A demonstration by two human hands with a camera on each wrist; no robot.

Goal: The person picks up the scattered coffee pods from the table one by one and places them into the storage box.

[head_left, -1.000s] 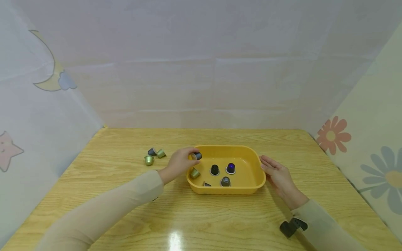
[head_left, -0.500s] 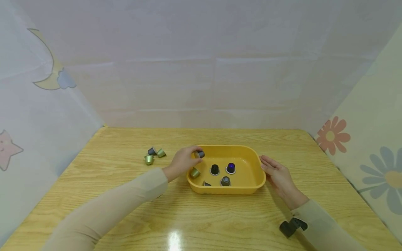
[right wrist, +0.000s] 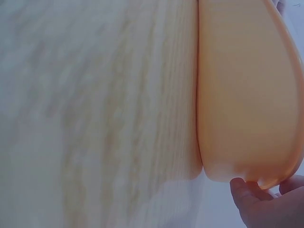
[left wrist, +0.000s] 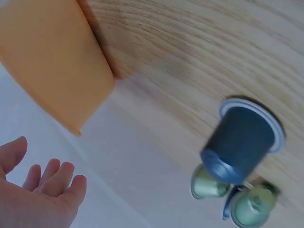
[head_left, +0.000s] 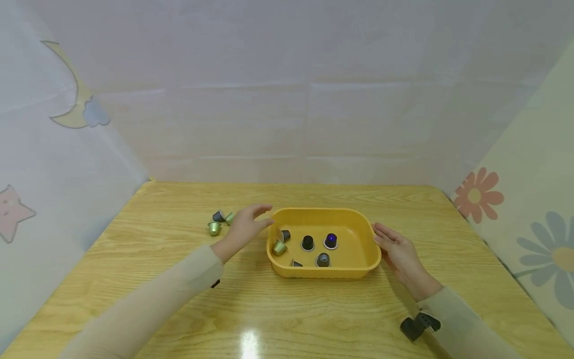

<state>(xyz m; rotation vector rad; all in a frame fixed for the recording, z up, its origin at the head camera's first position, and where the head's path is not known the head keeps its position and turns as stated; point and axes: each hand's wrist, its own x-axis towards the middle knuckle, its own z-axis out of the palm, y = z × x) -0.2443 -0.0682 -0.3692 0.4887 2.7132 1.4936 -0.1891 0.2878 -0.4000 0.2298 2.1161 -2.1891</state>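
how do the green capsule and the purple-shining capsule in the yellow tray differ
Colour: the green capsule is a metallic yellow-green, while the purple-shining capsule is dark with a violet glint.
Pose: the green capsule lies tipped over; the purple-shining capsule stands upright on its wide rim.
Place: the green capsule is at the left end of the yellow tray, the purple-shining capsule near its middle.
Both are cup-shaped.

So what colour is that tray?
The tray is yellow, showing best in the head view.
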